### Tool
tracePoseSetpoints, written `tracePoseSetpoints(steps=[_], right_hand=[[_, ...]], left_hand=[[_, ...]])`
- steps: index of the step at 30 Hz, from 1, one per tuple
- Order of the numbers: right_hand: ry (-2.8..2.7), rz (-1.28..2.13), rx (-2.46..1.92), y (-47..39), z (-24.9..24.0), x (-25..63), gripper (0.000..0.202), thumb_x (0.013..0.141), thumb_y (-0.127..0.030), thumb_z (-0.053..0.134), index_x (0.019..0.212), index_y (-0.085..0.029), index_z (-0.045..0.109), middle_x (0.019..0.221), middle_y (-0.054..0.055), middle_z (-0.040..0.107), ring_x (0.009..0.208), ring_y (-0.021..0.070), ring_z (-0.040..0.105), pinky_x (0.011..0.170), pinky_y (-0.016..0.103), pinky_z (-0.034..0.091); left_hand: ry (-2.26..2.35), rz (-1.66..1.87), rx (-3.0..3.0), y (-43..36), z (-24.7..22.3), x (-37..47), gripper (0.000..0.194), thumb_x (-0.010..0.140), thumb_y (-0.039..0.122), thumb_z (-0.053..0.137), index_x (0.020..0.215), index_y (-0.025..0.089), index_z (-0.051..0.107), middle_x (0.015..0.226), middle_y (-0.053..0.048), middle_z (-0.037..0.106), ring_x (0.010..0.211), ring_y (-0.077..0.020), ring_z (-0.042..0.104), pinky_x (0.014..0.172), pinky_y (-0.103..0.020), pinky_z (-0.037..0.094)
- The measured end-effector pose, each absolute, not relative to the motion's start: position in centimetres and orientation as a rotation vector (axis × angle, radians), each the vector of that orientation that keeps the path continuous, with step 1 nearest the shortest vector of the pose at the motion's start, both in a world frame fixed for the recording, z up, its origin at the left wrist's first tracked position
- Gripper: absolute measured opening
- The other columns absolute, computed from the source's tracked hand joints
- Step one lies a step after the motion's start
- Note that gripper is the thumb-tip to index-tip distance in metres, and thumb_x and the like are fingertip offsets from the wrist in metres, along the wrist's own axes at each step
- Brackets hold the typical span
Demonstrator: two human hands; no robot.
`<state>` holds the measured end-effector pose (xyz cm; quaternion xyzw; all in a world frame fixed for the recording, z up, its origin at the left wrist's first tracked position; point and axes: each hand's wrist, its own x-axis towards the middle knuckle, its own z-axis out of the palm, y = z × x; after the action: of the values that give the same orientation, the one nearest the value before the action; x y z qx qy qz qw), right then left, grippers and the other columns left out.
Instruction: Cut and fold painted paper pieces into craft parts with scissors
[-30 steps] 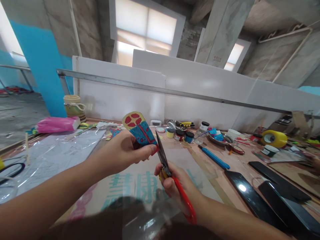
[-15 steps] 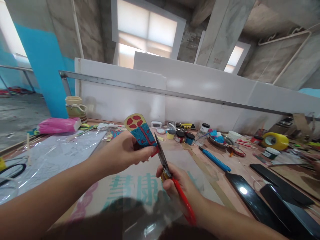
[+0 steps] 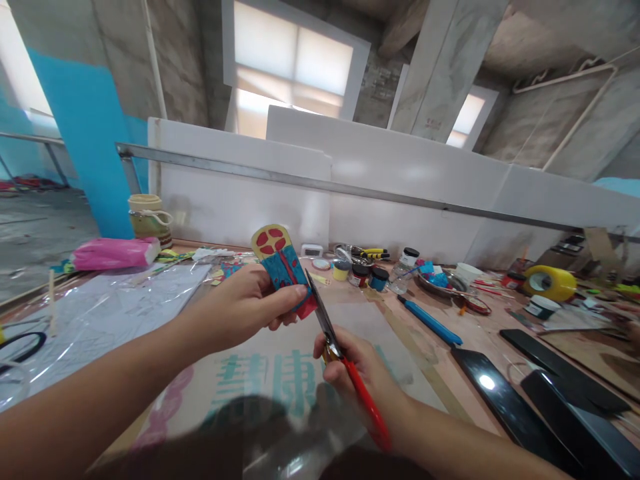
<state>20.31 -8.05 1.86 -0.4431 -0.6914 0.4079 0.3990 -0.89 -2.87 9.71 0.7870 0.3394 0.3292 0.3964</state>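
Note:
My left hand (image 3: 255, 298) pinches a painted cut-out strip (image 3: 282, 261) between thumb and fingers. The strip is blue with red marks, a yellow rounded top with red petal shapes, and a red lower end. In my right hand (image 3: 367, 373) is a pair of scissors (image 3: 326, 327) with red handles, its blades pointing up and left. The blades look nearly closed and lie along the strip's right edge; whether they touch it I cannot tell. Below both hands lies a sheet with green characters (image 3: 293, 383) under clear plastic.
Paint jars (image 3: 359, 275) stand at the back, near a metal bowl (image 3: 435, 283). To the right lie a blue cutter knife (image 3: 431, 321), black flat pieces (image 3: 505, 393) and yellow tape (image 3: 550, 283). A pink packet (image 3: 116, 253) sits at left. Another person's hand (image 3: 633, 320) shows at far right.
The strip has turned slightly more upright in my left hand, showing more of its red lower end. The scissor tips have shifted slightly left; my right hand has barely moved.

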Motion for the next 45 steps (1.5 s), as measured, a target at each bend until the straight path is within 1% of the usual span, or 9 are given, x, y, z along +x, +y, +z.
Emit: tracePoseSetpoints(steps=[6,11,17,19,23,25,31,40,45], right_hand=[[-1.714,1.064,-1.099,-8.0,1.5,20.2,0.069,0.072,-0.086,0.062,0.086,-0.018,0.056,0.061,-0.007,0.036,0.055,0.0098,0.029,0.050,0.024,0.023],[-1.737,1.028,-1.074,-8.3,1.4,20.0,0.070,0.075,-0.088,0.055,0.086,-0.018,0.056,0.063,-0.006,0.035,0.055,0.0099,0.030,0.050,0.024,0.025],[-1.793,1.031,-0.974,-8.5,0.3,20.3,0.073,0.083,-0.087,0.044,0.110,-0.020,0.053,0.076,-0.003,0.041,0.063,0.0125,0.033,0.055,0.026,0.029],[-1.784,1.029,-0.949,-8.5,0.1,20.3,0.072,0.084,-0.086,0.043,0.113,-0.021,0.052,0.081,-0.001,0.042,0.067,0.0134,0.035,0.059,0.027,0.031],[-1.782,1.038,-0.961,-8.5,0.2,20.2,0.071,0.085,-0.087,0.040,0.106,-0.020,0.052,0.078,-0.002,0.039,0.065,0.0130,0.032,0.055,0.026,0.027],[-1.783,1.042,-0.961,-8.5,0.3,20.1,0.072,0.084,-0.088,0.039,0.103,-0.020,0.052,0.076,-0.002,0.038,0.063,0.0125,0.030,0.053,0.025,0.026],[-1.741,1.090,-0.978,-8.5,0.5,20.1,0.070,0.083,-0.086,0.047,0.100,-0.019,0.052,0.070,-0.004,0.037,0.060,0.0114,0.031,0.051,0.024,0.026],[-1.685,1.117,-0.972,-8.6,0.4,19.9,0.070,0.080,-0.086,0.052,0.097,-0.018,0.054,0.068,-0.005,0.038,0.056,0.0093,0.030,0.048,0.021,0.026],[-1.662,1.120,-0.967,-8.4,0.3,19.8,0.070,0.078,-0.086,0.054,0.095,-0.018,0.054,0.067,-0.005,0.038,0.053,0.0084,0.031,0.045,0.020,0.028]], left_hand=[[0.949,0.999,2.276,-3.0,9.2,-0.8,0.043,0.097,0.043,0.043,0.067,0.018,0.059,0.058,0.001,0.058,0.052,-0.0117,0.051,0.050,-0.023,0.037],[0.968,0.986,2.418,-2.9,9.4,-1.1,0.042,0.099,0.040,0.040,0.067,0.018,0.058,0.057,0.002,0.058,0.053,-0.0116,0.053,0.051,-0.023,0.036],[0.912,0.942,2.558,-3.1,8.9,-0.6,0.040,0.098,0.035,0.039,0.065,0.019,0.056,0.057,0.001,0.059,0.054,-0.0124,0.055,0.052,-0.023,0.035],[0.897,0.945,2.573,-3.3,8.7,-0.2,0.039,0.098,0.031,0.039,0.065,0.019,0.056,0.056,0.002,0.061,0.051,-0.0116,0.054,0.051,-0.023,0.034],[0.888,0.924,2.555,-3.5,8.5,0.3,0.041,0.098,0.031,0.038,0.061,0.019,0.054,0.050,0.003,0.056,0.043,-0.0098,0.047,0.047,-0.022,0.030],[0.879,0.924,2.550,-3.5,8.6,0.3,0.041,0.098,0.031,0.038,0.062,0.020,0.054,0.051,0.003,0.056,0.044,-0.0102,0.049,0.046,-0.022,0.031],[0.875,0.928,2.519,-3.8,8.7,0.1,0.041,0.098,0.032,0.038,0.061,0.019,0.053,0.050,0.004,0.053,0.043,-0.0095,0.046,0.046,-0.022,0.031],[0.880,0.887,2.336,-3.6,8.4,0.3,0.039,0.097,0.039,0.041,0.068,0.019,0.057,0.056,0.002,0.059,0.051,-0.0116,0.054,0.048,-0.022,0.036],[0.880,0.859,2.275,-3.7,8.5,0.3,0.038,0.096,0.041,0.042,0.068,0.019,0.056,0.057,0.002,0.058,0.053,-0.0120,0.054,0.048,-0.022,0.037]])
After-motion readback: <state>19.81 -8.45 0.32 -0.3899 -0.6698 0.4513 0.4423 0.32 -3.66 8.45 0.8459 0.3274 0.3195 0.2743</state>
